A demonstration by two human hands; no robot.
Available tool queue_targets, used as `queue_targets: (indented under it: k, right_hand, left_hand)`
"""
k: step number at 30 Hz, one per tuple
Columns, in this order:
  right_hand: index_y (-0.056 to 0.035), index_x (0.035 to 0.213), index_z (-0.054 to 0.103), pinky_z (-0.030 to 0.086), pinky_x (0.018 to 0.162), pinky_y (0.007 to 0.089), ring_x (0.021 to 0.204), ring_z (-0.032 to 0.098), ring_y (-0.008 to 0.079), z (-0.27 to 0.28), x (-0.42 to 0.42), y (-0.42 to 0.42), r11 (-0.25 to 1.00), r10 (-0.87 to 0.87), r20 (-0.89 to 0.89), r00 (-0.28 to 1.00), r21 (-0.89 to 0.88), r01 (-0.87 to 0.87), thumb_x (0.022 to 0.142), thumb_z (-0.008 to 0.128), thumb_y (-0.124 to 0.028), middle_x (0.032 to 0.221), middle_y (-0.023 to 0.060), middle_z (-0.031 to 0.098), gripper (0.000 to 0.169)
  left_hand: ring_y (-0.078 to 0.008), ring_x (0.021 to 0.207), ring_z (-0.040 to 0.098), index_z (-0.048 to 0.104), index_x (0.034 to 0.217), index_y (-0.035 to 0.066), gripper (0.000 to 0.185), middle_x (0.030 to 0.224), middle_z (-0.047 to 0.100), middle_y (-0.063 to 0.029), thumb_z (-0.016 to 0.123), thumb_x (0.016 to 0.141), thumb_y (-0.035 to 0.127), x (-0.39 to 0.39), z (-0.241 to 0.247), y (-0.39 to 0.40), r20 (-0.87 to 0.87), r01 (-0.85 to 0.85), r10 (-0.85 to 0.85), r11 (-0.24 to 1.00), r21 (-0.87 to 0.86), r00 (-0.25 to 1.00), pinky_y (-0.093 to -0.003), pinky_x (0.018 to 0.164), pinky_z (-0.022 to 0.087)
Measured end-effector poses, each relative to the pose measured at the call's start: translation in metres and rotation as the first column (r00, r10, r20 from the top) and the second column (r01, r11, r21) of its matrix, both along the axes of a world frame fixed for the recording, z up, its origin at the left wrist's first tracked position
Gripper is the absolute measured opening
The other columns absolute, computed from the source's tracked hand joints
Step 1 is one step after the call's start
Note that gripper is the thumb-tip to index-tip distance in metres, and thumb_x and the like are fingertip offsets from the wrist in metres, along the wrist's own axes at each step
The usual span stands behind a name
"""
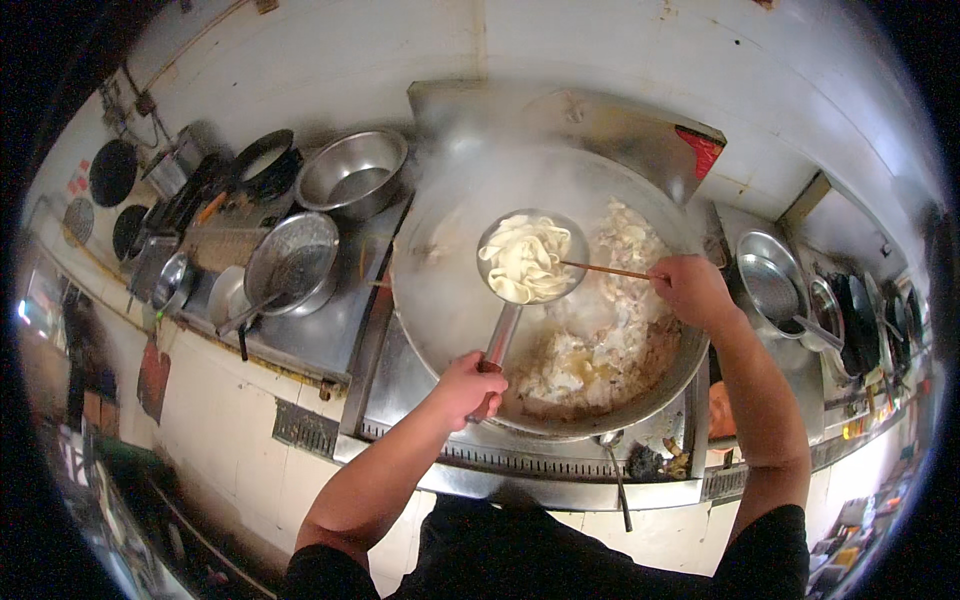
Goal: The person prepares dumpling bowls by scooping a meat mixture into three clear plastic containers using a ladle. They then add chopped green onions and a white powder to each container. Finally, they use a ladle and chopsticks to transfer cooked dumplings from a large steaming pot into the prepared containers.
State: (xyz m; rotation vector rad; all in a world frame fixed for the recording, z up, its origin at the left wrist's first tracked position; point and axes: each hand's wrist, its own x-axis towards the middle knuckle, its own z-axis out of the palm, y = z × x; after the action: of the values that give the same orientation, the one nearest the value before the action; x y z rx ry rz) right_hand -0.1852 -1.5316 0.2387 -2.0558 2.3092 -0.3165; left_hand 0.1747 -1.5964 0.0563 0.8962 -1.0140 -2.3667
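Note:
My left hand [471, 388] is closed around the handle of a round metal ladle or strainer [504, 336], held over a very large steaming wok [415, 334]. Broad pale noodles [527, 259] fill its bowl. From the right, my right hand [691, 291] grips wooden chopsticks [611, 270], whose tips reach the noodles at the bowl's right side. Below, chunky pieces of food in pale broth [585, 367] lie along the right half of the wok. Steam blurs the wok's far and left parts, and the noodles hide the bowl's bottom.
Left of the wok, a deep steel basin [352, 176] and a colander-like bowl [292, 255] sit on the metal counter. On the right stands a perforated steel bowl [771, 277]. A metal spoon [616, 472] hangs over the stove's front edge. Behind rises a metal splash guard [622, 139].

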Motion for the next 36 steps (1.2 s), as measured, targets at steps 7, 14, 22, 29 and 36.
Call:
queue_targets:
  k: [7,14,22,29,36]
  right_hand:
    - [-0.0091,0.092,0.07,0.053,0.069,0.0427,0.076,0.066,0.0332,-0.035,0.073,0.015,0.969,0.246,0.081,0.966,-0.003,-0.246,0.087,0.064,-0.02,0.083,0.0145,0.068,0.013]
    - [-0.0076,0.099,0.07,0.053,0.068,0.0378,0.074,0.066,0.0298,-0.053,0.203,0.068,0.938,0.31,0.468,0.827,-0.008,-0.347,0.087,0.068,-0.021,0.085,0.0145,0.068,0.018]
    - [-0.0013,0.103,0.07,0.052,0.067,0.0293,0.074,0.065,0.0149,-0.087,0.431,0.13,0.879,0.366,0.705,0.607,-0.046,-0.476,0.088,0.071,-0.013,0.084,0.0112,0.07,0.019]
    - [-0.0022,0.101,0.071,0.051,0.07,0.0264,0.075,0.063,0.0094,-0.114,0.683,0.199,0.698,0.493,0.72,0.488,0.007,-0.716,0.089,0.07,-0.013,0.083,0.0053,0.071,0.017]
    - [0.0004,0.096,0.069,0.05,0.068,0.025,0.075,0.06,0.0069,-0.131,0.928,0.284,0.362,0.547,0.816,0.187,-0.03,-0.932,0.088,0.07,-0.01,0.081,0.0024,0.068,0.013]
  left_hand:
    - [-0.016,0.054,0.053,0.049,0.099,0.001,0.024,0.07,0.053,-0.0064,0.066,0.082,0.0,0.058,0.088,0.099,0.309,-0.02,0.002,0.998,0.054,0.951,-0.0305,0.046,0.043]
    - [-0.0122,0.046,0.051,0.051,0.107,0.002,0.03,0.065,0.057,-0.0059,0.066,0.081,0.001,0.201,0.087,0.21,0.316,-0.106,0.112,0.994,-0.038,0.942,-0.0246,0.037,0.035]
    - [-0.0118,0.04,0.047,0.049,0.11,0.001,0.029,0.061,0.055,-0.0061,0.063,0.084,0.001,0.383,0.078,0.37,0.276,-0.473,0.461,0.881,-0.025,0.844,-0.0253,0.033,0.032]
    - [-0.0135,0.051,0.055,0.05,0.104,0.001,0.027,0.069,0.055,-0.0044,0.065,0.081,0.0,0.553,0.08,0.531,0.391,-0.694,0.672,0.712,-0.108,0.629,-0.029,0.044,0.043]
    - [-0.0122,0.049,0.053,0.05,0.1,0.004,0.024,0.064,0.053,-0.0035,0.066,0.082,0.003,0.665,0.074,0.679,0.376,-0.93,0.888,0.339,-0.145,0.265,-0.0286,0.041,0.041]
